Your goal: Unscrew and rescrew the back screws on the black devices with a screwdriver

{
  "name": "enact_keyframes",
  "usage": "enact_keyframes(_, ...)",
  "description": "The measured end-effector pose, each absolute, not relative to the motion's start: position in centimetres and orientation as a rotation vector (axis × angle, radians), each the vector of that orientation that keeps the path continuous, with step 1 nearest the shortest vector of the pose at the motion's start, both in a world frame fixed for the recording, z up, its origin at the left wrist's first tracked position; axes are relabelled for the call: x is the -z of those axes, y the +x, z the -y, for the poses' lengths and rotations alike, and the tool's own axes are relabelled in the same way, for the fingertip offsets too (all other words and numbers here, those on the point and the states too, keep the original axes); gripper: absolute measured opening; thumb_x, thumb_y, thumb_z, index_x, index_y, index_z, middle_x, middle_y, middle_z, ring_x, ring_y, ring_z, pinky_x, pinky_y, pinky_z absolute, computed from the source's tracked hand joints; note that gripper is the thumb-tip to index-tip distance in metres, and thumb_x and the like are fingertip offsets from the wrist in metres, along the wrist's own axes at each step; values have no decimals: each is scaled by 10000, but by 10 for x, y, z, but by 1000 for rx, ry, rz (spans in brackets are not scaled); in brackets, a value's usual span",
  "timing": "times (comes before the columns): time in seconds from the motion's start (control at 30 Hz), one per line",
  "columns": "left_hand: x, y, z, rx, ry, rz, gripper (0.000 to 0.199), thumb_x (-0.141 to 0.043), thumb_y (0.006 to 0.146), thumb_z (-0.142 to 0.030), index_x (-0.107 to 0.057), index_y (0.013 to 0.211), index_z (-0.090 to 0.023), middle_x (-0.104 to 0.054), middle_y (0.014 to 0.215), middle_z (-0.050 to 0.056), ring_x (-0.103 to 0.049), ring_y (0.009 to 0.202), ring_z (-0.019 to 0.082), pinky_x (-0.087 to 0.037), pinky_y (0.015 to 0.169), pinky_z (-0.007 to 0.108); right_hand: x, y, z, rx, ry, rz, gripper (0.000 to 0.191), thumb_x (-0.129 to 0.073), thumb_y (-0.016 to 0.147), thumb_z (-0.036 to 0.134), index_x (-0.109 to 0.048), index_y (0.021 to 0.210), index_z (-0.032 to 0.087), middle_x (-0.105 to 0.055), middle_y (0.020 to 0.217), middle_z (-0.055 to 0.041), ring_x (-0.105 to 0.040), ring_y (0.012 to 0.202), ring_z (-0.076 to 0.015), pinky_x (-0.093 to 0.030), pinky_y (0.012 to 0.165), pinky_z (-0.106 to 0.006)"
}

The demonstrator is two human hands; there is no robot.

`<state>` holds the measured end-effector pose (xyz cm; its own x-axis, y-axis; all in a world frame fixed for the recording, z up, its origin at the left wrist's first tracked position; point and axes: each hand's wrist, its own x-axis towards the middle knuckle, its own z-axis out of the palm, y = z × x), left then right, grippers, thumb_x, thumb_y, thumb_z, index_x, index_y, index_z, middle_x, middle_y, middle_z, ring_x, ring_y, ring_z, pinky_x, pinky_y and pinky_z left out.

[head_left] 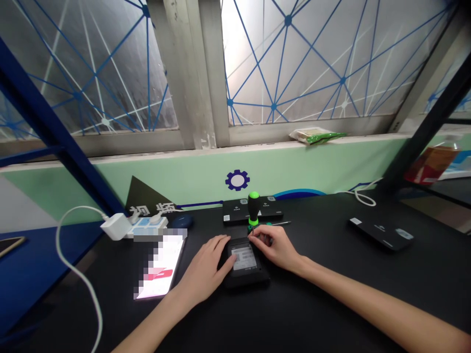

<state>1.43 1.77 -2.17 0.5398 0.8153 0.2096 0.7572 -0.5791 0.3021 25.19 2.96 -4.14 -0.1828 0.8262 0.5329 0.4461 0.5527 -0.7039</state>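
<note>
A black rectangular device with a pale label lies flat on the black table. My left hand rests along its left side, fingers spread and the thumb over the label's edge. At the far right corner of the device is my right hand, its thumb and fingertips pinched together; whatever they hold is too small to name. Just beyond those fingertips a screwdriver with a black and green handle stands upright. A thin metal shaft lies on the table behind my right hand.
Two black boxes lie against the wall, and another black box is at the right. On the left are a lit phone, a power strip with a white charger, a white cable and a dark mouse.
</note>
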Motion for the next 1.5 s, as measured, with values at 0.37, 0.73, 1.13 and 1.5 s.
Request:
enact_keyframes(0.37,24,15,-18,-533,2610,-1325,438,-392,1033,-473,-469,1396,-241,-532,1407,87,-489,1300,277,-410,1065,451,44,251,-34,-628,-1100,1707,235,-683,858,391,-674,752,182,-591,573,10,-460,492,-119,-381,498,-239)
enact_keyframes(0.73,20,14,-17,-485,2610,-1323,448,-392,1030,-484,-474,1393,-234,-534,1399,91,-493,1293,278,-412,1064,460,44,251,-32,-620,-1075,1740,199,-645,893,333,-671,767,181,-588,581,12,-479,507,-126,-387,531,-245)
enact_keyframes(1.13,23,13,-17,-542,2630,-1309,443,-389,1033,-480,-477,1391,-235,-549,1386,93,-508,1279,280,-420,1055,457,45,250,-33,-662,-1044,1750,254,-669,867,427,-684,816,179,-611,619,1,-386,460,-101,-350,479,-242)
enact_keyframes(1.5,24,12,-18,-551,2626,-1302,430,-393,1034,-464,-480,1387,-233,-550,1376,97,-511,1268,280,-422,1046,461,46,247,-35,-913,-1026,1565,371,-741,783,499,-596,710,166,-680,701,-32,-505,530,-112,-382,501,-233)
